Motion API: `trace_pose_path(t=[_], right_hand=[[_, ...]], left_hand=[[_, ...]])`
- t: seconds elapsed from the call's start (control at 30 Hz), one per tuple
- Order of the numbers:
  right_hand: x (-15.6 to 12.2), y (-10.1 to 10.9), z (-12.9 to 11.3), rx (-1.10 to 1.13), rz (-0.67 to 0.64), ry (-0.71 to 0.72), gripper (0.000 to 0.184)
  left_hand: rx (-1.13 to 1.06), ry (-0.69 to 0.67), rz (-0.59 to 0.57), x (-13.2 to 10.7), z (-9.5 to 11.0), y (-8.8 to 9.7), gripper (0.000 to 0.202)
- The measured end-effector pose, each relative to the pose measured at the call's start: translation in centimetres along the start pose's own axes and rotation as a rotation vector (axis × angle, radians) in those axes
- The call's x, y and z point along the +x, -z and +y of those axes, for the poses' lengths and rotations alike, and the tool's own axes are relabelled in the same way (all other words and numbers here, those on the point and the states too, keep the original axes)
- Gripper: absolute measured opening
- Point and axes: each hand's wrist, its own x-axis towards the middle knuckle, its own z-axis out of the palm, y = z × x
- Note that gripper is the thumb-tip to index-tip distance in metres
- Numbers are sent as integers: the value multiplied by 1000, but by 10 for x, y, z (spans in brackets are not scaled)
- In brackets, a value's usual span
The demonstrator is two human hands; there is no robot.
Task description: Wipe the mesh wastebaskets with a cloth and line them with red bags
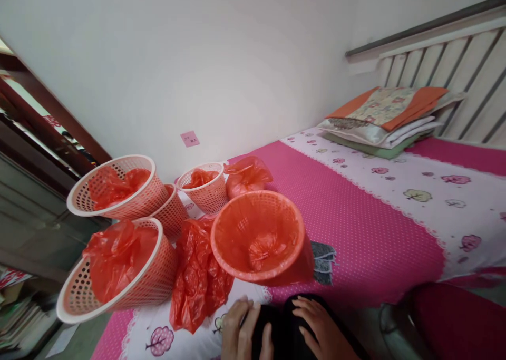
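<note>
Bedding in pink covers the bed (356, 228), filling the centre and right of the frame. Folded blankets (387, 120) sit at upper right. Five orange mesh baskets (256, 233) lined with red plastic bags (197, 281) cluster at left. At bottom centre, the left hand (241, 331) and right hand (318, 328) rest on a black object (282, 328), fingers loosely spread over it, not gripping.

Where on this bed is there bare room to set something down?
Free: the pink bedspread between the bag-lined basket and the folded bedding. Crowded: the left end, where mesh baskets and a loose red bag cluster.
</note>
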Motion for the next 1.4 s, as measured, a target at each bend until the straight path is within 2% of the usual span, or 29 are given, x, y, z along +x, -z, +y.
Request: trace_pose_path(t=[0.03,0.1,0.17,0.23,0.3,0.33,0.4,0.6,0.8,1.0,1.1,1.27,1.4], right_hand=[[-1,-2,3,13,31,-11,41],[-2,-5,7,40,82,-38,39],[-1,-6,9,65,111,-74,38],[0,-3,9,86,117,-106,37],[0,1,8,105,114,-127,37],[0,3,6,113,115,-132,37],[0,7,3,125,122,-134,38],[2,13,-2,139,109,-146,35],[2,12,3,178,121,-139,38],[0,10,6,160,125,-124,38],[2,11,4,146,122,-125,39],[3,10,4,167,126,-133,37],[4,18,2,279,174,-167,34]], left_hand=[[-6,-75,-9,20,9,6,29],[20,-201,-102,62,29,12,42],[95,-240,-291,99,48,10,53],[195,-174,-571,127,66,4,56],[319,-60,-795,144,80,-3,44],[362,-17,-868,148,83,-6,38],[401,16,-934,152,85,-10,29],[373,22,-892,152,61,-10,33],[316,68,-844,169,43,1,35],[246,85,-781,182,39,22,33],[160,152,-711,182,41,31,37],[52,316,-657,177,38,24,44],[53,316,-662,170,40,15,41]])
